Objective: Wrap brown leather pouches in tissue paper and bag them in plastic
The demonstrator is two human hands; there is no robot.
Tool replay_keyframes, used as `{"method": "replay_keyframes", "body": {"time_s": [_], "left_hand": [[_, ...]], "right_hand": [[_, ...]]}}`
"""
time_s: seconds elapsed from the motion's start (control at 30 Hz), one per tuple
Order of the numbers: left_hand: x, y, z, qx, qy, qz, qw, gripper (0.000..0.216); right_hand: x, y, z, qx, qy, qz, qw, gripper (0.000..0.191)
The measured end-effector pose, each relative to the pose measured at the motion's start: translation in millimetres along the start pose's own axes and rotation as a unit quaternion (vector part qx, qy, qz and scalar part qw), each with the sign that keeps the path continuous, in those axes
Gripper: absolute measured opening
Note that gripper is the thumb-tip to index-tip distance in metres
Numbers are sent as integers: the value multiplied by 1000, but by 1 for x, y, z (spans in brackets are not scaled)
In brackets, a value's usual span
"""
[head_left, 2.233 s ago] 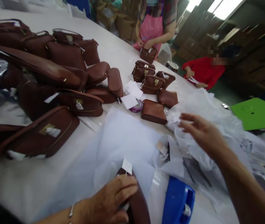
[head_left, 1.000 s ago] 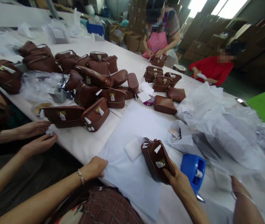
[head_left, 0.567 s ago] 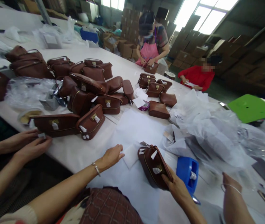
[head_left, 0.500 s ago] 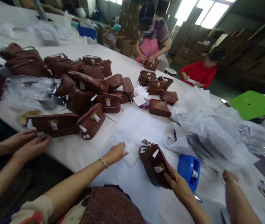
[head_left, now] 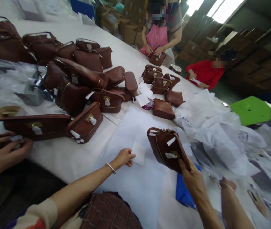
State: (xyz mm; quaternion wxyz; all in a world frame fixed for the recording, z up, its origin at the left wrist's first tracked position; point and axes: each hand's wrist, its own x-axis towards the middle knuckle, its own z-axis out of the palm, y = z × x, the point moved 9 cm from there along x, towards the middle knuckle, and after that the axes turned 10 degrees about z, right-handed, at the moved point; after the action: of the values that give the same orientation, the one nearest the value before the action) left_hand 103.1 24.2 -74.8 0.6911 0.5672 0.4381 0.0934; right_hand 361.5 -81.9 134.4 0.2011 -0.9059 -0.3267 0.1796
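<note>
My right hand point(head_left: 189, 170) grips a brown leather handbag point(head_left: 161, 148) by its lower end and holds it tilted above the table. White wrapping covers the bag's clasp and zip pulls. The fingers of my left hand point(head_left: 125, 157) are pinched at the edge of a small flat white packet point(head_left: 139, 154). Beneath both hands lies a large sheet of white paper point(head_left: 135, 181). Partly hidden behind my right hand is a blue tape dispenser point(head_left: 185, 190).
Brown handbags point(head_left: 85, 124) crowd the left and middle of the table. Clear plastic bags point(head_left: 211, 133) pile up at the right. Co-workers' hands point(head_left: 8, 151) work at the left edge, and another hand point(head_left: 228, 184) is at the right. Two people work across the table.
My right hand has lifted the handbag a little, up and to the right. My left hand has shifted slightly right with the packet. The view has also moved.
</note>
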Motion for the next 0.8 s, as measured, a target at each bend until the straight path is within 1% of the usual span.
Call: {"method": "replay_keyframes", "body": {"time_s": [0.07, 0.13, 0.2, 0.23, 0.3, 0.37, 0.43, 0.5, 0.53, 0.57, 0.6, 0.63, 0.67, 0.7, 0.73, 0.77, 0.8], "left_hand": [[4, 1, 3, -20, 13, 0, 1000, 9], [4, 2, -1, -23, 28, 6, 999, 15], [1, 2, -8, -13, 41, 16, 999, 20], [0, 2, -13, -6, 47, 21, 999, 21], [-2, -1, -21, 7, 54, 28, 998, 20], [-3, -3, -26, 13, 55, 33, 998, 19], [-2, -7, -26, 7, 46, 32, 998, 17], [-2, -11, -24, -9, 33, 22, 999, 14], [-2, -13, -22, -19, 27, 16, 999, 13], [-2, -15, -20, -29, 23, 11, 999, 13], [-2, -17, -19, -38, 20, 6, 999, 14], [-2, -18, -18, -47, 18, 4, 999, 17], [-3, -18, -17, -55, 16, 4, 998, 19], [-3, -18, -16, -61, 13, 6, 998, 21], [-4, -17, -15, -66, 10, 10, 998, 23], [-4, -15, -15, -70, 7, 15, 997, 23], [-4, -14, -14, -72, 5, 21, 997, 23]], "right_hand": [[0, -31, 11, -12, 38, -91, 995, 54], [-5, -55, 25, -17, 76, -197, 977, 50], [-13, -65, 45, -32, 106, -281, 953, 53], [-18, -66, 58, -43, 116, -309, 943, 55], [-28, -60, 86, -59, 122, -343, 929, 56], [-40, -50, 116, -63, 112, -357, 925, 55], [-54, -38, 143, -51, 86, -353, 930, 52], [-66, -28, 162, -17, 38, -340, 940, 51], [-68, -23, 165, 14, 13, -320, 947, 52], [-66, -16, 163, 59, -3, -278, 959, 54], [-58, -4, 158, 123, -10, -202, 972, 58], [-48, 13, 152, 195, -14, -99, 976, 63], [-39, 32, 150, 262, -18, 16, 965, 70], [-33, 47, 152, 316, -32, 120, 941, 77], [-30, 56, 159, 353, -60, 199, 912, 82], [-27, 57, 168, 376, -100, 247, 887, 84], [-24, 53, 177, 390, -144, 268, 869, 82]]}}
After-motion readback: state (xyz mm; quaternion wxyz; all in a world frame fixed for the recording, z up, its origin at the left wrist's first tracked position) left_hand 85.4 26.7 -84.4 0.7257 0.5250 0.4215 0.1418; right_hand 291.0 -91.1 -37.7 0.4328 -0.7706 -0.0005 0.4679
